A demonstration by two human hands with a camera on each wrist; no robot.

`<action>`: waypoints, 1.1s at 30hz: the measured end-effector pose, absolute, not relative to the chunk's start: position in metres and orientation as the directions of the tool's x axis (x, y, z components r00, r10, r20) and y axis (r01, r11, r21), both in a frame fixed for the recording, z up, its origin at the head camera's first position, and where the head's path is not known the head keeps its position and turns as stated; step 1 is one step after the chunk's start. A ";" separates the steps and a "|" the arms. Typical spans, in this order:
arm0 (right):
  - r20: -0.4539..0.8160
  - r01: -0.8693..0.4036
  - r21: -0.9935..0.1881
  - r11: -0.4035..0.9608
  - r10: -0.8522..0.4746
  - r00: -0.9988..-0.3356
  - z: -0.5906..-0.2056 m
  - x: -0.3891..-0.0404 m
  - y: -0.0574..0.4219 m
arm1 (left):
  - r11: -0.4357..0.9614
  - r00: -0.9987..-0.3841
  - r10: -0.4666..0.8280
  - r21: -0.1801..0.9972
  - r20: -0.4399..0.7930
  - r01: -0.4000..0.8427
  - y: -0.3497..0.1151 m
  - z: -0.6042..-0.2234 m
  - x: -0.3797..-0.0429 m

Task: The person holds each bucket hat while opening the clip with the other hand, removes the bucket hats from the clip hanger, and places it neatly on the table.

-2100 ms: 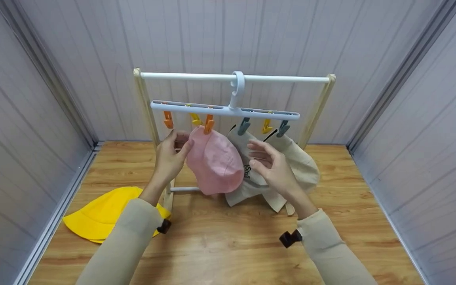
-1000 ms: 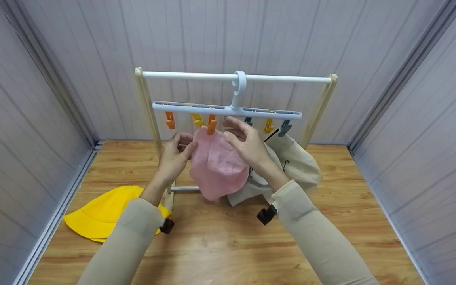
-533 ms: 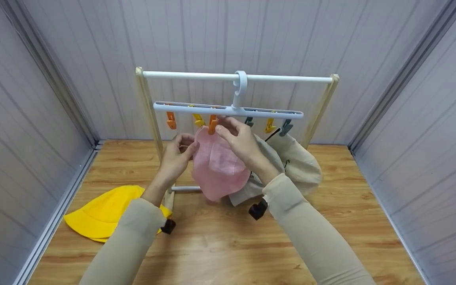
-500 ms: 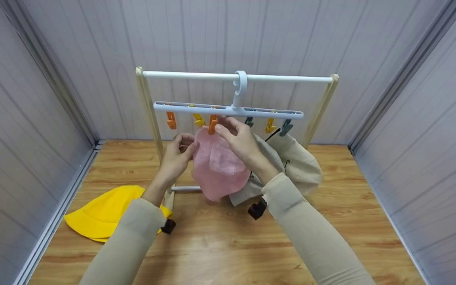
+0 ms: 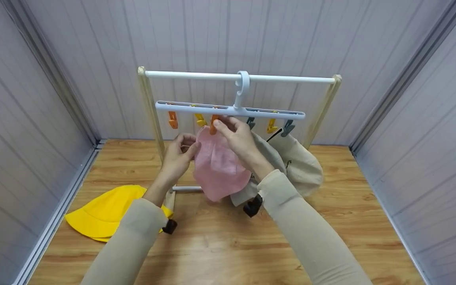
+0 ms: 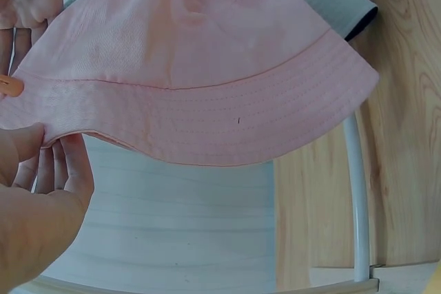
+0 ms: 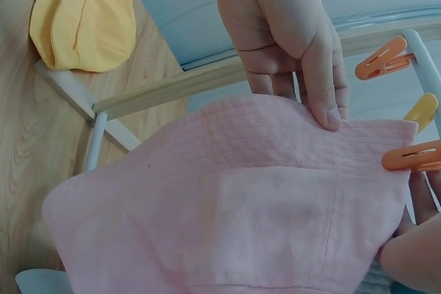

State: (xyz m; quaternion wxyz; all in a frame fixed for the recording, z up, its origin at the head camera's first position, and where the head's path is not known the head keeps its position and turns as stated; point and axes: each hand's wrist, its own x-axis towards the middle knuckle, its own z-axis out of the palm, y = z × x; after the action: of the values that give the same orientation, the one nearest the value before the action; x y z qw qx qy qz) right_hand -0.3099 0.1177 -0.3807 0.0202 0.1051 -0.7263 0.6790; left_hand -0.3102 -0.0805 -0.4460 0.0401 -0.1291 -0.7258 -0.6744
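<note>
A pink bucket hat (image 5: pixel 222 170) hangs with its brim in an orange clothespin (image 5: pixel 213 125). My left hand (image 5: pixel 177 156) pinches the hat's brim edge at the left, thumb in front and fingers behind, as the left wrist view confirms. My right hand (image 5: pixel 242 138) is at that clothespin, its thumb tip against the clip's right side and curved fingers partly behind. In the right wrist view the clothespin (image 7: pixel 413 155) still sits over the brim corner, its outer end cut off by the frame.
A pale hanger (image 5: pixel 196 107) hangs from the white rod (image 5: pixel 291 78) of a wooden-ended stand. Beige and grey cloth items (image 5: pixel 301 166) hang right of the pink hat. A yellow hat (image 5: pixel 105 211) lies on the wood floor, left. Other orange, yellow and grey clothespins hang along the hanger.
My right hand has moved left and up from in front of the grey cloth to the orange clothespin. My left hand keeps its hold on the brim; the pink hat has shifted slightly right.
</note>
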 end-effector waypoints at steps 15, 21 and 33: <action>0.215 -0.222 -0.974 0.040 -0.130 -0.968 -0.384 -0.317 0.117 | 0.040 -0.968 0.106 0.972 0.226 0.231 -0.076 -0.445 -0.307; 0.232 -0.245 -0.965 0.092 -0.126 -0.964 -0.384 -0.318 0.113 | 0.024 -0.971 0.101 0.975 0.218 0.222 -0.076 -0.448 -0.307; 0.256 -0.264 -0.957 0.119 -0.075 -0.964 -0.385 -0.317 0.111 | 0.053 -0.973 0.079 0.974 0.215 0.219 -0.076 -0.449 -0.305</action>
State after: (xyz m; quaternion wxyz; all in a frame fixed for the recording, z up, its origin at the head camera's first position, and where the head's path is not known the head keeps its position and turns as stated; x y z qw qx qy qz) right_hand -0.3174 0.1107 -0.3853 0.0721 0.1140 -0.7445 0.6539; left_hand -0.3046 -0.0758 -0.4492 0.0515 -0.1031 -0.7239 -0.6803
